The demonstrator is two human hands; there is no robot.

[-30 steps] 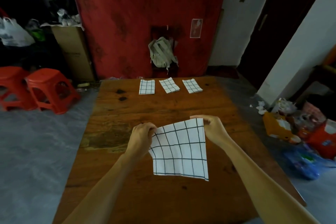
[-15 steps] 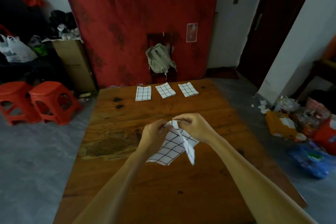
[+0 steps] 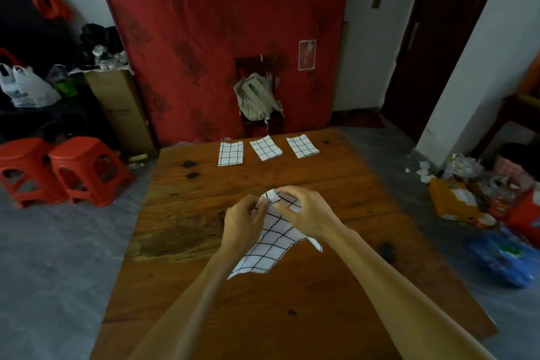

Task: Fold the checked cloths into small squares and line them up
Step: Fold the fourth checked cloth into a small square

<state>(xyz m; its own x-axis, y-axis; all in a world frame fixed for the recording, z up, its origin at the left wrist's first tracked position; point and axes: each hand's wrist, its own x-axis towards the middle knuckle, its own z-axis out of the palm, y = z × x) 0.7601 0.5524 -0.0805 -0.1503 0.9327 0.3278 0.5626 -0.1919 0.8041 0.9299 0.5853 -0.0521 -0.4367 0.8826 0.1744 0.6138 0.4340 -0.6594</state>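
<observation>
On the wooden table (image 3: 292, 301) lie 4 checked cloths: 3 already folded into small squares in a row at the far edge, the left folded cloth (image 3: 230, 153), the middle folded cloth (image 3: 266, 149) and the right folded cloth (image 3: 302, 146); 1 unfolded cloth (image 3: 267, 245) is held between 2 hands, the left hand (image 3: 241, 221) and the right hand (image 3: 309, 213); beside the table stand 2 red stools, the nearer stool (image 3: 84, 169) and the farther stool (image 3: 22, 169); 1 backpack (image 3: 257, 99) hangs at the red wall; 1 cardboard box (image 3: 122, 108) stands upright; 1 white plastic bag (image 3: 27, 90) sits at left.
</observation>
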